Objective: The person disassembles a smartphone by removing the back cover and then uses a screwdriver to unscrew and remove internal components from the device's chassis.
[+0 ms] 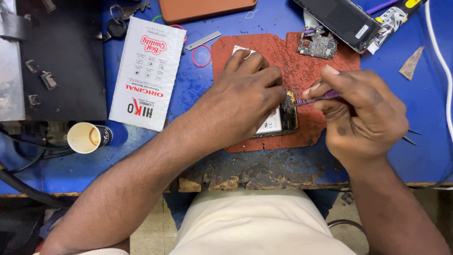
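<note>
Left hand point(247, 94) presses flat on opened phone point(283, 120); right hand point(363, 111) pinches purple tool point(318, 98) at its edge. Circuit board point(317, 43) already out; likely mid-disassembly.

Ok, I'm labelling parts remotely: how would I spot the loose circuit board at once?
Start at the worn red mat on the blue table. Follow the mat to its far right corner, beside the dark opened device. The circuit board lies there: small, grey, irregular, studded with tiny components, unlike the flat metal strip.

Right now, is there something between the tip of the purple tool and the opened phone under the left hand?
Nothing visible. The purple tool in the right hand already reaches the opened phone at its edge, beside the left hand that presses it down.
</note>
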